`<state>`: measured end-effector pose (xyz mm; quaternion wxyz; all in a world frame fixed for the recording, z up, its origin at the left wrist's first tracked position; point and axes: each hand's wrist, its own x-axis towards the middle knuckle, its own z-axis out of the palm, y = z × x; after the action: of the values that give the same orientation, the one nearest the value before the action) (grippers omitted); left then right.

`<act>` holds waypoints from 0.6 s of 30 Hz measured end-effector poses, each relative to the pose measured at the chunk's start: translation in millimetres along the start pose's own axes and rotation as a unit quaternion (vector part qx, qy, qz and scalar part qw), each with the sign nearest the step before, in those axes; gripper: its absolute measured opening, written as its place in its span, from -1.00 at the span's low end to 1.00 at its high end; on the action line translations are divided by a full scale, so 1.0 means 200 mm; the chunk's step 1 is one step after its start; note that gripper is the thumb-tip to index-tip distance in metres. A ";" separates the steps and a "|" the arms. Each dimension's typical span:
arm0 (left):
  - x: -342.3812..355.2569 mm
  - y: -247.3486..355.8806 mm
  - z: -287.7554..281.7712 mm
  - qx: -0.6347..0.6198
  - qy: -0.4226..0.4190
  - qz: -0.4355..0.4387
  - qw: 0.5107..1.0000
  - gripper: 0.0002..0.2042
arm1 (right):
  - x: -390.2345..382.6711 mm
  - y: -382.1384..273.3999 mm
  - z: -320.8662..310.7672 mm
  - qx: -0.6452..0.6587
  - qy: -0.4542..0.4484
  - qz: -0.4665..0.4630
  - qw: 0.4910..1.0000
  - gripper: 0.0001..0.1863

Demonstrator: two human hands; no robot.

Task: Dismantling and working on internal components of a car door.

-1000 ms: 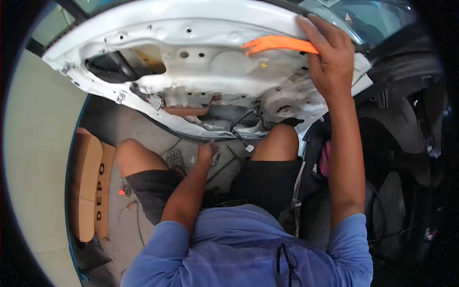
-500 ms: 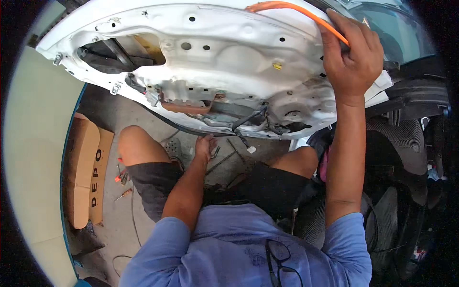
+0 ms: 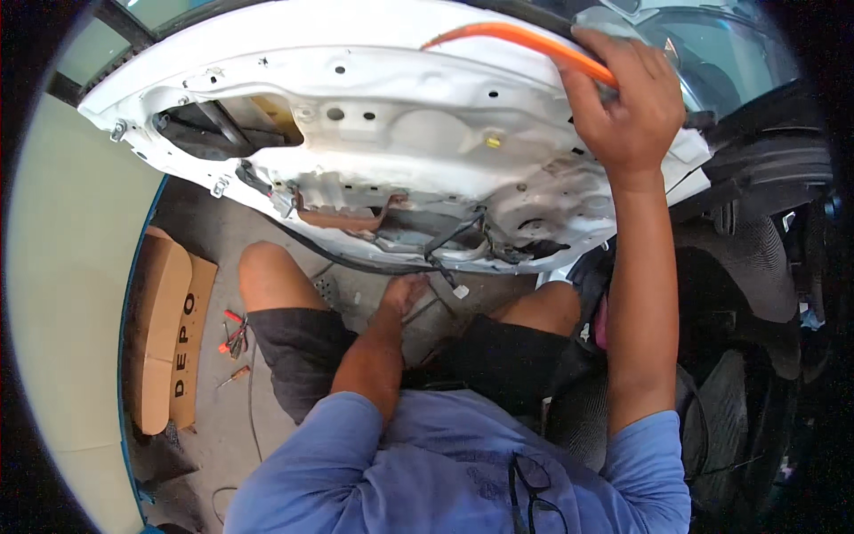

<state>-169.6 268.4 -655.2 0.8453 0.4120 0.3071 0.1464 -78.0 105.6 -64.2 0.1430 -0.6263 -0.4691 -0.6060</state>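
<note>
In front of me stands a white car door (image 3: 400, 151) with its bare inner panel facing me. My right hand (image 3: 636, 116) is closed at the door's upper right edge, holding an orange curved trim tool (image 3: 525, 42) between thumb and fingers. Its thin tip points left along the top of the panel. My left hand (image 3: 406, 292) is low, just under the door's bottom edge, near a hanging wire with a white connector (image 3: 460, 291). Its fingers are blurred and partly hidden, so I cannot tell what they hold. A brown bracket (image 3: 342, 218) shows in the lower panel opening.
On the floor at left lie pliers with red handles (image 3: 235, 334) and a screwdriver (image 3: 234, 376), beside a cardboard box (image 3: 169, 329). A pale panel (image 3: 67, 267) runs along the left. A dark patterned car seat (image 3: 738, 276) is at right.
The view has shifted slightly. My right hand and the orange trim tool have moved a little left. My left hand has shifted right along the door's bottom edge.
</note>
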 end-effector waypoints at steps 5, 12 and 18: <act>-0.03 -0.19 0.09 0.130 -0.036 0.101 0.986 -0.77 | -0.10 0.15 0.09 0.044 -0.007 0.012 0.999 -0.67; -0.05 -0.33 0.04 0.300 -0.112 0.231 0.919 -0.77 | -0.09 0.14 0.05 0.035 -0.020 0.030 0.999 -0.69; 0.15 0.00 0.31 0.366 -0.237 0.369 0.821 -0.73 | -0.08 0.04 0.08 0.017 -0.016 0.054 0.998 -0.70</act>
<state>-107.7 246.4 -637.6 0.5623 0.7953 -0.0465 0.2218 -58.1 107.1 -78.9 0.1787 -0.6580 -0.4468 -0.5792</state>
